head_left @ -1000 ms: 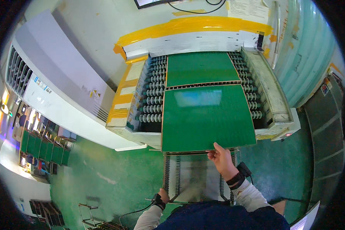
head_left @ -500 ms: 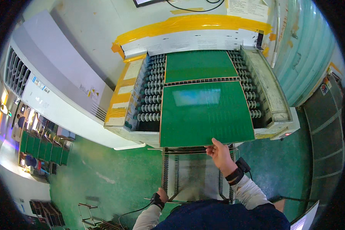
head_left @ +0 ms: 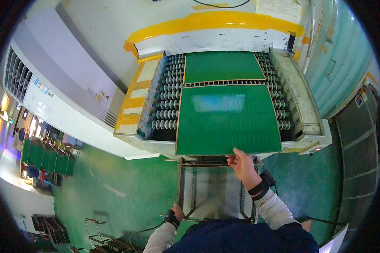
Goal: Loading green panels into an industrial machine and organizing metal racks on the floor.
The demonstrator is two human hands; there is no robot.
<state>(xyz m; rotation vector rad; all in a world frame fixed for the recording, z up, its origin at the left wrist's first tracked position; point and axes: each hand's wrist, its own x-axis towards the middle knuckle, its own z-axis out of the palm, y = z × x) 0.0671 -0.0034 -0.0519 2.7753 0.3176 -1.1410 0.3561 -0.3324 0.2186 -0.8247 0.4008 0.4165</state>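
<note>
A large green panel (head_left: 228, 120) with a thin copper-coloured rim lies flat on the machine's rollers, its near edge reaching past the front of the machine. At that edge, right of its middle, my right hand (head_left: 244, 168) is closed, thumb at the rim and fingers curled below it. Behind it, across a narrow gap, lies a second green panel (head_left: 223, 67). Lower down, my left hand (head_left: 178, 212) is closed at the near left corner of a metal rack (head_left: 215, 185) with toothed sides; its fingertips are partly hidden.
Rows of white roller discs (head_left: 166, 114) flank the panels inside the roller machine (head_left: 302, 105). A tall white cabinet (head_left: 84, 114) stands left. Grey covered shelving (head_left: 359, 147) is at the right. More racks (head_left: 99, 236) stand on the green floor at lower left.
The view has tilted slightly, so the machine and panels sit a little higher in the picture. My right hand stays at the near panel's edge and my left hand at the rack.
</note>
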